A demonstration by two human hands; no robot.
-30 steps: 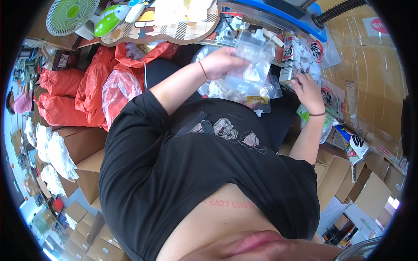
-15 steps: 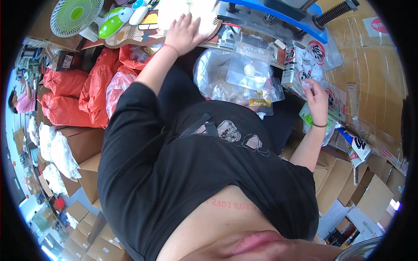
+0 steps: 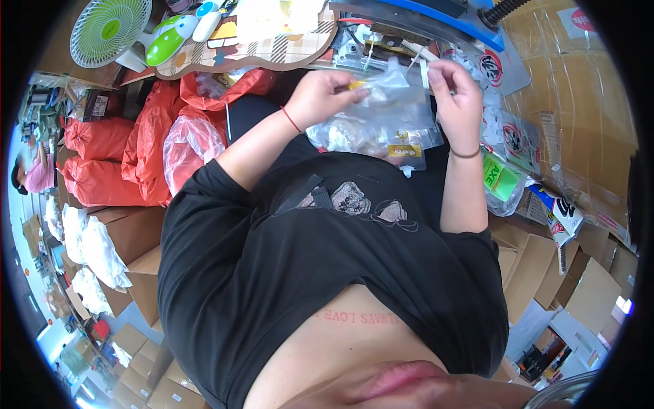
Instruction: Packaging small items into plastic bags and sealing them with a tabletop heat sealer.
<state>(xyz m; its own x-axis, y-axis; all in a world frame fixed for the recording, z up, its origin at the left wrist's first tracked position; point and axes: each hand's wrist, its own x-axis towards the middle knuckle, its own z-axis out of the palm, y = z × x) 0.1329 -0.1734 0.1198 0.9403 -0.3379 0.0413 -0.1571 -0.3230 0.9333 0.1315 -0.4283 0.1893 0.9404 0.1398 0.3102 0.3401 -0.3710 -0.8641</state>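
My left hand (image 3: 325,95) is closed, pinching the edge of a clear plastic pouch (image 3: 394,90) by a small yellow patch. The pouch hangs over my lap with its narrow end pointing away from me. My right hand (image 3: 458,102) is raised just right of the pouch. Its thumb and forefinger are pressed together on a thin white piece (image 3: 424,72), whose exact kind I cannot make out. Below the held pouch, more clear pouches with gold labels (image 3: 405,150) lie in a clear bag (image 3: 335,133) on my lap.
Ahead is a press with a blue base (image 3: 443,19) and a metal spring (image 3: 507,11). A checked mat (image 3: 272,51), a green-and-white fan (image 3: 109,34) and orange-red bags (image 3: 146,146) are to the left. Small white parts (image 3: 492,123) lie beside a large carton (image 3: 579,102) at right.
My left hand has come off the mat and moved right to the pouch. My right hand has moved left and up from the white parts, now with a thin white piece.
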